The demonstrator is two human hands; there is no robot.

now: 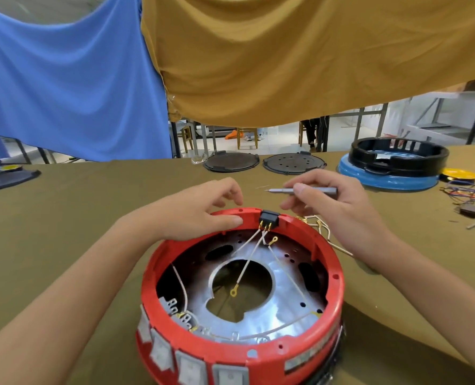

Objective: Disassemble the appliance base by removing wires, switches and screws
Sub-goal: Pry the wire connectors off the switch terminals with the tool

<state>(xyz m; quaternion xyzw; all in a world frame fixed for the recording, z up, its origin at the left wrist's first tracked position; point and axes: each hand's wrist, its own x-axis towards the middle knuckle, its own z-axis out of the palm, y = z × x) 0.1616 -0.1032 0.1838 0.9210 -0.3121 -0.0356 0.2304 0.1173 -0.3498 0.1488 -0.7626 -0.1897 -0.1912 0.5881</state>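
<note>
While my left hand (203, 207) rests on the far rim of the red base (333, 276) with fingers loosely spread and holding nothing, my right hand (333, 207) pinches a screwdriver (305, 190) just beyond it. Between them, a black switch (269, 218) sits in the rim, wires (247, 262) trailing inside. Open olive cloth (92, 218) lies left; right are another base (391, 165) and loose wiring (472, 194). Blue and mustard sheets hang behind.

We count one red base (242, 301), one black switch (269, 218), two dark discs (231, 161) (294, 162), one screwdriver (303, 190), two hands (200, 211) (339, 207).
</note>
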